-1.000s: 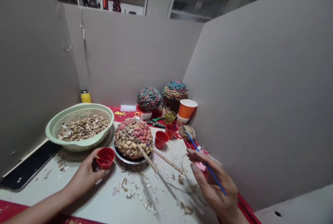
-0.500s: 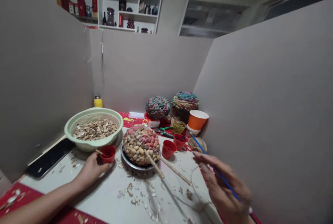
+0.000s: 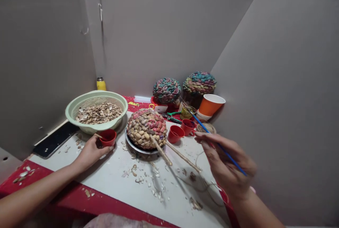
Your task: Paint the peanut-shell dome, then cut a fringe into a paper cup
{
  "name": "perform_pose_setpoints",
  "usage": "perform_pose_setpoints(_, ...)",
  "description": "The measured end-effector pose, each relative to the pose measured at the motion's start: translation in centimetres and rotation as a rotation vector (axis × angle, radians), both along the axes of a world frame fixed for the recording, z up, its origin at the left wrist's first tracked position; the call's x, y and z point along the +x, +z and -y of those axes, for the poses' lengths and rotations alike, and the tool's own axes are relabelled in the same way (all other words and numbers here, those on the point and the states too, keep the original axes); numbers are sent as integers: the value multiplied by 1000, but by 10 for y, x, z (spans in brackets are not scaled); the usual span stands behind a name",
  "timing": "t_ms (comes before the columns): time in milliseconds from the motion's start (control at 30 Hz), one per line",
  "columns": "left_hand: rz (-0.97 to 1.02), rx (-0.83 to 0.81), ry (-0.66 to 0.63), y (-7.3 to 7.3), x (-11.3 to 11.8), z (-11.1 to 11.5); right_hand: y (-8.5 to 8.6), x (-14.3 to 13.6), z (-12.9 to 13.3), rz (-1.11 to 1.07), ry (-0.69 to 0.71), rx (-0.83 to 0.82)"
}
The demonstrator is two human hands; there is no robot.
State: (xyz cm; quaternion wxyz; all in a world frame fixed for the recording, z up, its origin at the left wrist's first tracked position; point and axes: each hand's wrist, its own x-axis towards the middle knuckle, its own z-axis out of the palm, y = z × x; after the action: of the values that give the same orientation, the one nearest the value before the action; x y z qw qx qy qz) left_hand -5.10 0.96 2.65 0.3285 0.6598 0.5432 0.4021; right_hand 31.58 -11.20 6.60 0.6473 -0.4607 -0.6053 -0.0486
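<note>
My left hand (image 3: 91,152) is closed around a small red cup (image 3: 108,138) on the white board, with a thin stick leaning inside the cup. A blue paintbrush (image 3: 202,124) is gripped in my right hand (image 3: 227,161), its tip pointing up and to the left. Between my hands, a dome covered in nutshells (image 3: 145,129), partly painted pink and red, rests in a metal bowl (image 3: 140,149). Two sticks (image 3: 162,153) jut out of the dome toward the front right. Two more red cups (image 3: 176,134) stand to the right of the dome.
A green basket (image 3: 70,112) of shells sits at left, beside a black phone (image 3: 54,141). Behind are two painted shell domes (image 3: 166,90), an orange paper cup (image 3: 212,105), green-handled pliers (image 3: 174,118) and a yellow bottle (image 3: 101,84). Shell bits litter the board (image 3: 113,185). Grey partitions (image 3: 159,30) surround the table.
The view has tilted downward, so the table sits higher in the picture and its front edge shows. Both hands keep their grips, on the red cup and the paintbrush.
</note>
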Motion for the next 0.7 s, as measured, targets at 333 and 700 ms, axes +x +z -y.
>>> perform_pose_setpoints(333, -62, 12, 25, -5, 2, -3, 25, -15, -18, 182, 165, 9)
perform_pose_setpoints(700, -112, -7, 8, -6, 0, 2, 9, -6, -10, 172, 98, -24)
